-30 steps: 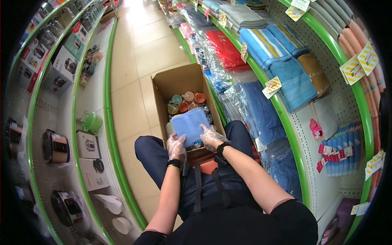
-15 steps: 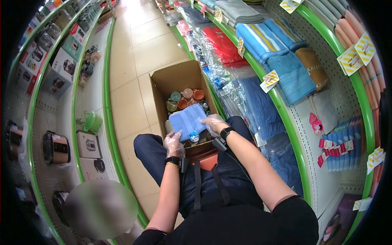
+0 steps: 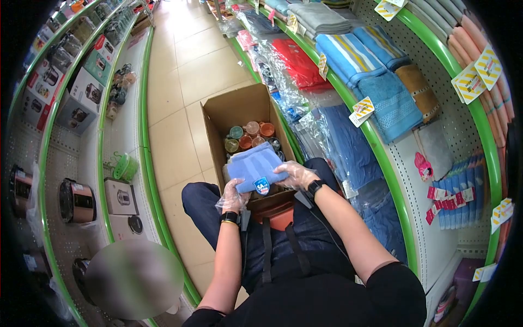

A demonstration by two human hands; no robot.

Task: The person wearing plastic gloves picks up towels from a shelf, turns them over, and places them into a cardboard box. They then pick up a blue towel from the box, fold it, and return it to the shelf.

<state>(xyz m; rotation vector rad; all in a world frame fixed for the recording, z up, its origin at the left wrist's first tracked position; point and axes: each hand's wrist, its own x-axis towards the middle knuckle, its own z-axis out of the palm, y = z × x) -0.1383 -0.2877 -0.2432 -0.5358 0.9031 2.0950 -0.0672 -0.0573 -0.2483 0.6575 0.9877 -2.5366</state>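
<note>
A folded blue towel with a round-cornered blue tag is held over the near part of an open cardboard box. My left hand, in a clear plastic glove, grips the towel's lower left corner. At its right edge my right hand, gloved too, pinches the fabric between thumb and fingers. Behind the towel several coloured glass mugs stand in the box. What lies under the towel is mostly hidden.
On the right, green-edged shelves carry folded towels and bagged clothes. Left shelves hold rice cookers, boxed appliances and a green basket. A tiled aisle runs ahead between them.
The towel has tilted and come slightly nearer to me, so its tag now faces up more plainly. Both hands have shifted a little with it and keep their hold.
</note>
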